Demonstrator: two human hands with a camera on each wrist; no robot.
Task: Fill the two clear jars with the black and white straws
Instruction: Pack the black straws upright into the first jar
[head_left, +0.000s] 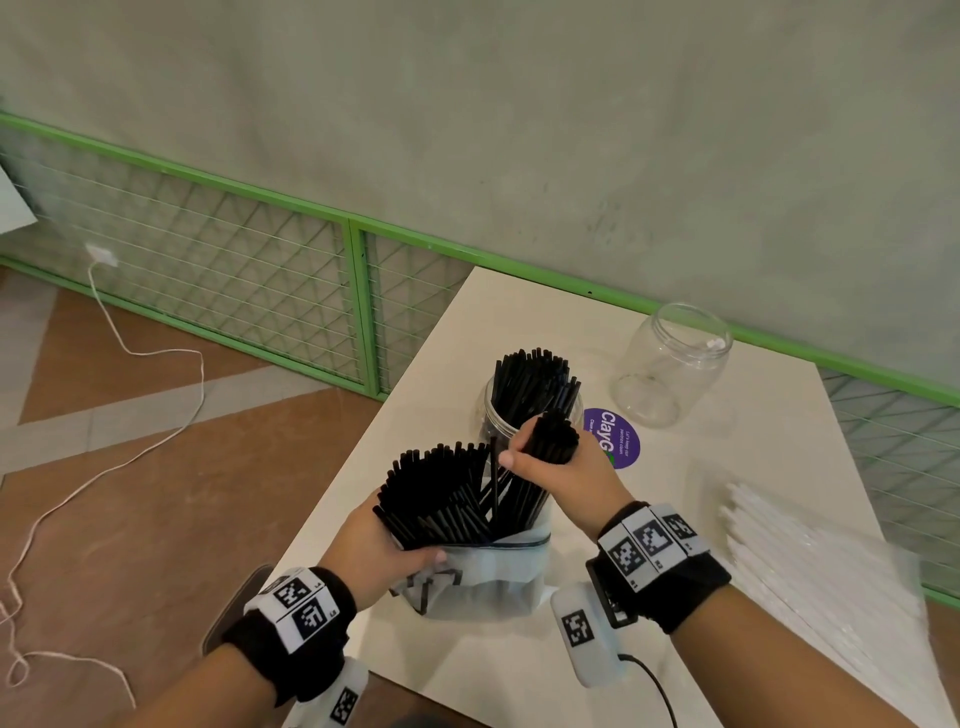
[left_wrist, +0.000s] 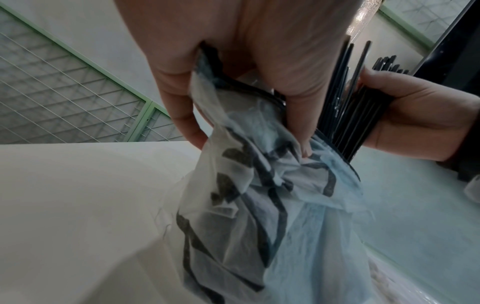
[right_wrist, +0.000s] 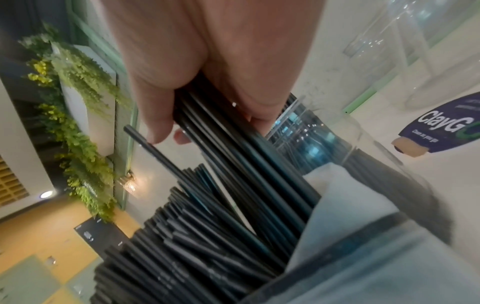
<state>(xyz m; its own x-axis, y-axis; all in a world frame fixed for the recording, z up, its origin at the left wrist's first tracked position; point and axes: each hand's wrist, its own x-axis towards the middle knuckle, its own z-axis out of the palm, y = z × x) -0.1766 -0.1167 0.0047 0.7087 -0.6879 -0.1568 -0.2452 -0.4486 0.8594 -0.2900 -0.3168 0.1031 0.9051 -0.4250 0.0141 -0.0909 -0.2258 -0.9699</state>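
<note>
Fingers of right hand (head_left: 558, 467) curl round black straws (head_left: 550, 441); left hand (head_left: 379, 545) pinches bag (head_left: 483, 577) rim.

We note our left hand (left_wrist: 233, 67) pinching the crumpled printed bag (left_wrist: 259, 205) at its dark rim, our right hand (left_wrist: 415, 115) gripping black straws (left_wrist: 355, 115), white table (left_wrist: 64, 205) below

Bare tabletop (head_left: 467, 670) near front edge, empty jar (head_left: 670, 364) (far right corner), white straws (head_left: 810, 566) along right edge

Head looks down; wrist views share straws (left_wrist: 355, 111).
</note>
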